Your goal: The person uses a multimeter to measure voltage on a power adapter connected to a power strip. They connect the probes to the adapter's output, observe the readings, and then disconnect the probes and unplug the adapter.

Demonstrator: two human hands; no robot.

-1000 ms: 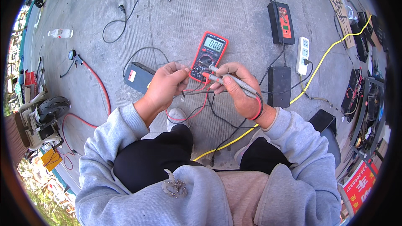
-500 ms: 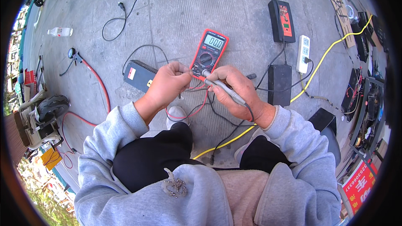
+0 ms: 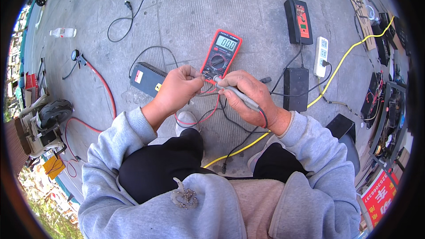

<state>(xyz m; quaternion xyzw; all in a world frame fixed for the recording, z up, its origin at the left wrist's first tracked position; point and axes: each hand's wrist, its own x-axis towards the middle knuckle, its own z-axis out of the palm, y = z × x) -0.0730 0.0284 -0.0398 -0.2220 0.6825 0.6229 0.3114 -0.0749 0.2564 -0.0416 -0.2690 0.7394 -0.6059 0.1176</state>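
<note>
My left hand [image 3: 176, 89] pinches something small, too tiny to make out, just below a red-cased multimeter [image 3: 223, 46] lying face up on the concrete. Grey test probes [image 3: 241, 95] are gripped in my right hand [image 3: 252, 99], their tips near my left fingertips, with red and black leads trailing from them. A black charger-like box [image 3: 144, 78] with a yellow label lies left of my left hand, and a black rectangular adapter [image 3: 295, 86] lies right of my right hand.
A larger black box with red panel [image 3: 299, 22], white power strip [image 3: 321, 55] and yellow cable [image 3: 336, 73] lie rightward. A red hose with gauge [image 3: 102, 84], plastic bottle [image 3: 62, 32] and wheel [image 3: 56, 113] are left. Loose cables cross the floor; parts and a frame [image 3: 389, 124] line the right edge.
My right hand has tilted inward and moved slightly left, bringing the probes closer to my left fingertips, which have shifted slightly right. Both have held nearly still over the last half second.
</note>
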